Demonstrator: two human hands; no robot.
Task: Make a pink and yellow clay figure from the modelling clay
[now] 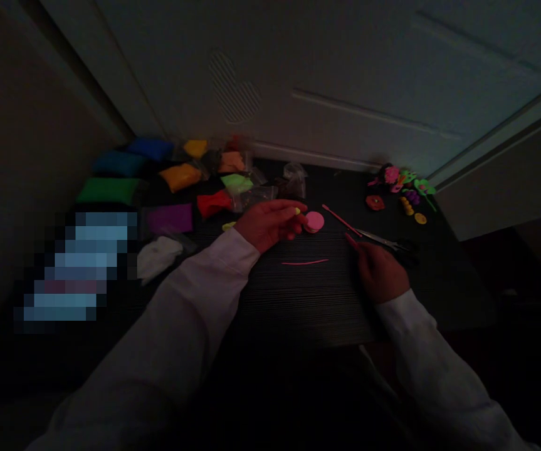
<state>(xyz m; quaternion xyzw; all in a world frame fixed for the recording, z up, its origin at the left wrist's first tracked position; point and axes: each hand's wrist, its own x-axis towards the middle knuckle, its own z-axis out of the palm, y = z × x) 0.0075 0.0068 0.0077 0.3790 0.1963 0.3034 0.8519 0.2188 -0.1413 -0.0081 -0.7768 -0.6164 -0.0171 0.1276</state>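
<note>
Nearest the camera, pale fabric sleeves (190, 313). The left hand (273, 224) pinches a small yellow clay-like lump (297, 212) near a round pink disc (315, 220); probably light, soft, best held gently by its edges. Right hand (383, 269): grip indistinct.

Left sleeve (171, 332) long, whitish, greyish in dim light; loose cut, soft creases along forearm, plain cuff (246, 249) ending at wrist. Right sleeve (439, 357) matching, wrinkled, wider toward elbow. Left hand (267, 227), right hand (385, 272) bare. Fabric weave too dark to tell.
</note>
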